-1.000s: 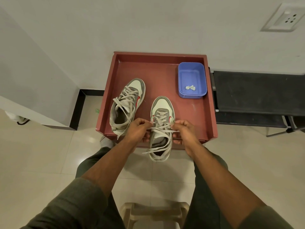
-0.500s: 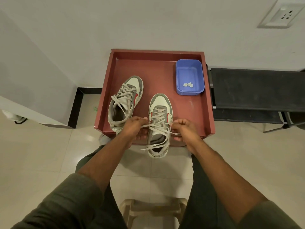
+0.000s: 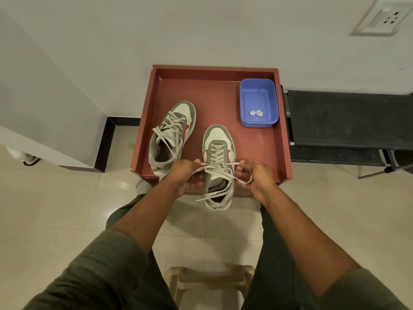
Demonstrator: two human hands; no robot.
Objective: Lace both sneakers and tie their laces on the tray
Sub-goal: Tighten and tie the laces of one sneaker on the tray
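Note:
Two grey-and-white sneakers with red side marks stand on a red-brown tray (image 3: 214, 95). The left sneaker (image 3: 173, 135) lies fully on the tray, its laces loose. The right sneaker (image 3: 218, 166) hangs with its heel over the tray's near edge. My left hand (image 3: 184, 175) pinches one lace end at the shoe's left side. My right hand (image 3: 252, 175) pinches the other lace end at its right side. The two lace strands (image 3: 220, 173) cross over the shoe's tongue, and loose ends trail over the shoe's opening.
A blue plastic tub (image 3: 258, 102) with a small white scrap stands in the tray's far right corner. A black bench (image 3: 348, 121) adjoins the tray on the right. White walls rise behind and to the left. A beige plastic stool (image 3: 207, 280) sits between my knees.
Both hands have drawn apart slightly, pulling the crossed lace ends outward over the right sneaker. The view has shifted a little.

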